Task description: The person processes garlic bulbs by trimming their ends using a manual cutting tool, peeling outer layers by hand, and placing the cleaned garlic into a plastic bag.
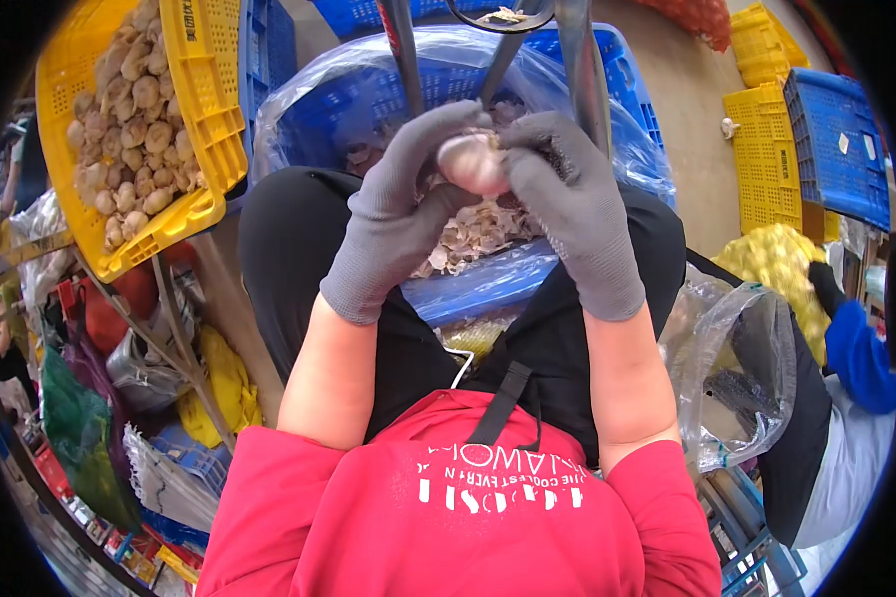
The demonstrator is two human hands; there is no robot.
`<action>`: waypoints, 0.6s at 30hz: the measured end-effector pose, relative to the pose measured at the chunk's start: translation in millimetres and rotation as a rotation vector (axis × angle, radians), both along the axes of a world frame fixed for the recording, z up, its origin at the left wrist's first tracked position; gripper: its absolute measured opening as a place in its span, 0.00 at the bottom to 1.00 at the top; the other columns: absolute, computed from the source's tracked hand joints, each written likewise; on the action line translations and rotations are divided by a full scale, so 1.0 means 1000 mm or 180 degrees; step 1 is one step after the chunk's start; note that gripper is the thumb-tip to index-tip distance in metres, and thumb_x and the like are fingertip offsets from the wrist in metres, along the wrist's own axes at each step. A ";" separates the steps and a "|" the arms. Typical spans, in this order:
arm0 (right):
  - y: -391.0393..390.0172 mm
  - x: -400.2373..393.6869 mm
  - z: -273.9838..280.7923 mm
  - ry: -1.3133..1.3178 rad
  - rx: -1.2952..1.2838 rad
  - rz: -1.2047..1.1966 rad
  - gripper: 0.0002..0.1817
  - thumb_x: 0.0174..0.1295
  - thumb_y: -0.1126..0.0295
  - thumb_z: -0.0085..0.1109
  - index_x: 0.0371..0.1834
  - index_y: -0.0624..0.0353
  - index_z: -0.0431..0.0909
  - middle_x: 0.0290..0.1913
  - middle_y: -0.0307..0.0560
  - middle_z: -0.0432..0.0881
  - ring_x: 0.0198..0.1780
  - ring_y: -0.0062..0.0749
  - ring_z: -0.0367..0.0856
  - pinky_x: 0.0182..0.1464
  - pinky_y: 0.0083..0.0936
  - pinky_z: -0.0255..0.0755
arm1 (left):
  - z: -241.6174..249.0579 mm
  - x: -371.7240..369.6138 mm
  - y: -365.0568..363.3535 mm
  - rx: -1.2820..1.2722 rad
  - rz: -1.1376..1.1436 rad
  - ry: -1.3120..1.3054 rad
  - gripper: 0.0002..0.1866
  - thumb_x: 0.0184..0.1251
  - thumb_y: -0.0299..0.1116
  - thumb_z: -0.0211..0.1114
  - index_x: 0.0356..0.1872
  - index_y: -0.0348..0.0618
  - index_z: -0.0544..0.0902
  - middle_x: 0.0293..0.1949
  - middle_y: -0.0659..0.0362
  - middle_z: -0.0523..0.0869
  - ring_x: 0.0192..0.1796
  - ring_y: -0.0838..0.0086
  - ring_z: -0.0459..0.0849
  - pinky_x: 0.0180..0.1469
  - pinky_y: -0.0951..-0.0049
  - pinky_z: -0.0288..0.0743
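Both my hands wear grey knitted gloves and meet over a crate between my knees. My left hand is closed around a whitish-pink garlic bulb, its fingers and thumb curled about the bulb's left side. The fingers of my right hand are bent and pinched against the right edge of the same bulb. What lies between those fingertips is hidden. Below the hands, loose garlic skins lie in a blue crate lined with clear plastic film.
At upper left a tilted yellow crate holds many garlic bulbs. Metal legs stand in front of me. Yellow crates and a blue crate are stacked at right, near a yellow net sack and another person's sleeve.
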State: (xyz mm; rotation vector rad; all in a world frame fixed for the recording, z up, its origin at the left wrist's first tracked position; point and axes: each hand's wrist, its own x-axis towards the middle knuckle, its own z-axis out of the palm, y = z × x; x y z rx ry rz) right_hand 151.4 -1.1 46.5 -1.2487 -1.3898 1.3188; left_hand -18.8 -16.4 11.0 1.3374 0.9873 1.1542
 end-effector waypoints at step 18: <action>-0.011 -0.007 0.004 -0.0345 0.0363 -0.0119 0.14 0.55 0.71 0.64 0.42 0.63 0.76 0.39 0.47 0.78 0.38 0.27 0.80 0.43 0.24 0.75 | -0.003 0.003 0.004 0.0088 -0.0170 -0.0903 0.33 0.56 0.19 0.67 0.66 0.39 0.67 0.67 0.54 0.68 0.70 0.69 0.65 0.71 0.68 0.58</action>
